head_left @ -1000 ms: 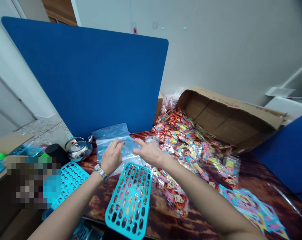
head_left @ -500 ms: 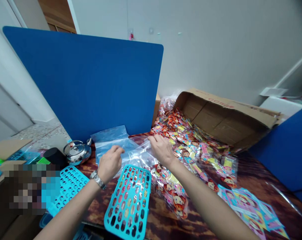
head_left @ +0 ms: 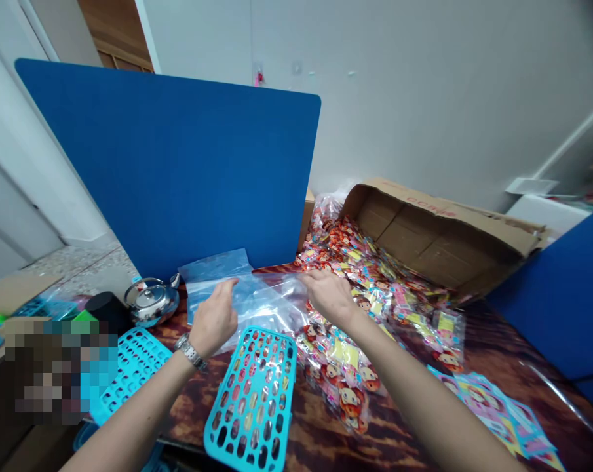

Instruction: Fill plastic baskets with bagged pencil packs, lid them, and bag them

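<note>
My left hand [head_left: 214, 318], with a metal-band watch at the wrist, is closed in a pinch at the left end of a clear plastic bag's top edge. My right hand [head_left: 329, 296] pinches the other end. Between them the clear plastic bag [head_left: 279, 307] is spread, its edge drawn nearly straight. More flat bags [head_left: 212, 269] lie under and behind it. Just in front stands a turquoise slotted basket [head_left: 251, 400] with a lid, colourful items showing through its holes. Small packaged doll-face items [head_left: 348, 357] are heaped beside my right forearm.
A large cardboard box [head_left: 438, 242] lies tipped at the back right, packets spilling from it. Blue panels [head_left: 178, 170] bound the table. A metal teapot [head_left: 153, 300] and another turquoise basket [head_left: 132, 367] sit left. Printed cards [head_left: 497, 406] lie at the right front.
My right hand has shifted slightly right and down, and my left hand's fingers have risen a little. The bag's top edge is straighter between them. The view has tilted slightly.
</note>
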Motion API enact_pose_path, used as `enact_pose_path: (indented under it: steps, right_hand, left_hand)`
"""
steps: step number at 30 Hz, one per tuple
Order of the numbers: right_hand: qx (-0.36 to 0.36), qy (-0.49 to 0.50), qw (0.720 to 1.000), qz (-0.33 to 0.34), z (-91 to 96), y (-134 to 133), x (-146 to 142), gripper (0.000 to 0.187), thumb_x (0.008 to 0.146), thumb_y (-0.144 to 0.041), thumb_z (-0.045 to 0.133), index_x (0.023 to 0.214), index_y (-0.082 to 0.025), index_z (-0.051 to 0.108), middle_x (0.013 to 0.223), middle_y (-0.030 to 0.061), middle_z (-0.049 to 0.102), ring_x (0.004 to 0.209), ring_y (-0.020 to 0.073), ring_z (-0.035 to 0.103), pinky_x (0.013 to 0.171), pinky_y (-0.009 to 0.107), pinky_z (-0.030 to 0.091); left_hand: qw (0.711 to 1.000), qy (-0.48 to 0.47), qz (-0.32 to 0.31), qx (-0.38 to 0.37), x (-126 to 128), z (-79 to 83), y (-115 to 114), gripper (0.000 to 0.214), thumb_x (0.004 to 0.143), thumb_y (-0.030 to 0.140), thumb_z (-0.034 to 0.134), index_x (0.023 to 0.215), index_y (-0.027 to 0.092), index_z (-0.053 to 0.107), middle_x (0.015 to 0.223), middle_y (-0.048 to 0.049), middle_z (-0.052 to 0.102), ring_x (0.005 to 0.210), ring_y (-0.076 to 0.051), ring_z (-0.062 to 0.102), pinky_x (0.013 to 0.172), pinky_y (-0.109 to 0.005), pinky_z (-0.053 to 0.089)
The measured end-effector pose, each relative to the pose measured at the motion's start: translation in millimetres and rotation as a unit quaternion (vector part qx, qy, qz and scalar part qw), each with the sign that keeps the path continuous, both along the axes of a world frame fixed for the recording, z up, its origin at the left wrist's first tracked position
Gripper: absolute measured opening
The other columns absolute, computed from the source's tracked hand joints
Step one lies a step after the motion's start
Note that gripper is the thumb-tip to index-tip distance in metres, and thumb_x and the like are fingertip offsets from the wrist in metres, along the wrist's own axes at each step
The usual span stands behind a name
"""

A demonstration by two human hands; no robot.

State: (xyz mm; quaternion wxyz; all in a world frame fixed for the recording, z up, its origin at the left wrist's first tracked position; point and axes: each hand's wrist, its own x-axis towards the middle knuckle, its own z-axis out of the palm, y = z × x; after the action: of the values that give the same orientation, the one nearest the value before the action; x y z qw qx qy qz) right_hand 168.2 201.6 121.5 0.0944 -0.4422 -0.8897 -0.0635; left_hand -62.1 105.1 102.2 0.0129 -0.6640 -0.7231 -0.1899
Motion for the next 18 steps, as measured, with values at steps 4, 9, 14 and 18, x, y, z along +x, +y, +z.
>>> enact_pose_path:
  steps: [4, 9, 14, 18]
  right_hand:
    - [0.047, 0.038, 0.997, -0.057, 11.5, -5, -6, 0.049, 0.086, -0.016, 0.039, 0.133, -0.030, 0.045, 0.132, 0.0066, 0.051, 0.090, 0.0178, 0.061, 0.070, 0.028, 0.047]
    - [-0.059, -0.049, 0.996, -0.034, 17.8, -4, -13, 0.047, 0.082, -0.020, 0.051, 0.126, -0.039, 0.052, 0.115, 0.0035, 0.062, 0.084, 0.0200, 0.064, 0.071, 0.031, 0.048]
    - [0.103, 0.078, 0.991, -0.041, 28.1, -10, -8, 0.057, 0.089, -0.014, 0.041, 0.142, -0.032, 0.034, 0.136, 0.0105, 0.046, 0.100, 0.0233, 0.059, 0.081, 0.036, 0.049]
    - [0.120, 0.179, 0.975, -0.042, -4.0, -15, -4, 0.041, 0.093, -0.016, 0.033, 0.129, -0.019, 0.054, 0.130, 0.0147, 0.050, 0.107, 0.0201, 0.054, 0.091, 0.034, 0.043]
  left_hand:
    - [0.999, 0.025, -0.012, -0.029, -1, 2.3, 0, 0.047, 0.069, 0.005, 0.040, 0.108, 0.021, 0.060, 0.117, -0.0065, 0.060, 0.089, -0.021, 0.064, 0.076, -0.031, 0.049]
    - [0.999, 0.035, -0.005, -0.009, -9, 10.4, 2, 0.067, 0.070, 0.007, 0.041, 0.136, 0.016, 0.038, 0.114, -0.0107, 0.053, 0.093, -0.021, 0.059, 0.076, -0.029, 0.047]
    - [0.988, 0.039, 0.030, 0.145, -5, 22.5, 1, 0.069, 0.079, 0.019, 0.043, 0.144, 0.017, 0.020, 0.092, -0.0054, 0.052, 0.071, -0.016, 0.055, 0.068, -0.027, 0.045]
    - [0.990, -0.022, 0.049, 0.129, -8, -5.7, 7, 0.062, 0.088, 0.027, 0.037, 0.144, 0.009, 0.019, 0.090, -0.0102, 0.059, 0.085, -0.021, 0.057, 0.082, -0.033, 0.042]
